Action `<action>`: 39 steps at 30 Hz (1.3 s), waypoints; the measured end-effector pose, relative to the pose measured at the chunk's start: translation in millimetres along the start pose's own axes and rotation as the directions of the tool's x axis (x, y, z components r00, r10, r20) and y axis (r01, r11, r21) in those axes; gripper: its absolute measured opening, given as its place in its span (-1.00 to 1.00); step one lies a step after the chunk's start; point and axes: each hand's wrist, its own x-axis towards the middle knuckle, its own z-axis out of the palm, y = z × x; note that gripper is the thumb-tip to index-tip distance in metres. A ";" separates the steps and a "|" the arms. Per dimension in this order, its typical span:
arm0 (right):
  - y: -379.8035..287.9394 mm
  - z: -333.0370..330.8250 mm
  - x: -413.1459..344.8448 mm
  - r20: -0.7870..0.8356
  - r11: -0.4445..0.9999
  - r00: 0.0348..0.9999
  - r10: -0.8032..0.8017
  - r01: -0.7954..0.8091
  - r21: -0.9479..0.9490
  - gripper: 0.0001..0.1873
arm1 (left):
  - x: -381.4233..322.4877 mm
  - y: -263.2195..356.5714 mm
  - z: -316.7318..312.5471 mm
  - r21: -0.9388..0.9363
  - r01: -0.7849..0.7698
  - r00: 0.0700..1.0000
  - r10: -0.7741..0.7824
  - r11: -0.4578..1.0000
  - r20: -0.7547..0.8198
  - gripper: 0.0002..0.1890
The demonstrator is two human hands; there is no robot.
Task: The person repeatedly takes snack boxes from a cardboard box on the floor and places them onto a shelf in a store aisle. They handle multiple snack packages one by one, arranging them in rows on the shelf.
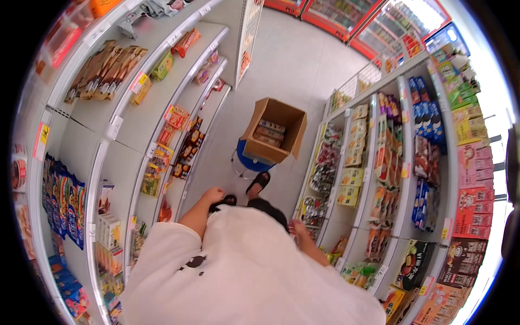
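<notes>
My left hand hangs by my side, above my sandal and near the lower left shelves. Its fingers look curled and nothing shows in it, but the palm side is hidden. My right hand is low beside the right-hand shelves, close to packets in silvery wrapping; its fingers are partly hidden. Ahead of my feet, an open cardboard box rests on a round blue stool. Several small boxed packs lie inside it. Neither hand touches the box.
Shelves with snack packets line both sides of the aisle, including brown pouches at left and blue packs at right. Grey floor tiles run past the stool to red-framed glass-door coolers. A wire rack ends the right shelving.
</notes>
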 end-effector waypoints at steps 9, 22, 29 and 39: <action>44.2 -51.5 126.4 0.186 0.746 0.959 -0.213 0.283 -0.603 -0.74 | -123.6 104.1 -100.9 -0.460 0.276 0.811 -0.462 0.844 -0.359 -0.59; -35.6 -29.4 124.7 -0.103 0.938 0.933 -0.344 0.338 -0.072 -0.70 | 43.5 247.3 -180.1 0.245 -0.106 0.994 0.112 0.964 -0.010 -0.54; 9.7 -73.0 94.3 -0.230 0.992 0.969 -0.090 0.108 0.068 -0.72 | 65.2 394.2 -87.2 0.633 -0.110 0.906 0.340 0.766 -0.254 -0.46; 117.6 -78.0 105.5 0.046 0.965 0.983 -0.179 0.184 -0.186 -0.59 | -33.5 195.0 43.5 0.622 -0.348 0.828 0.541 0.701 -0.146 -0.56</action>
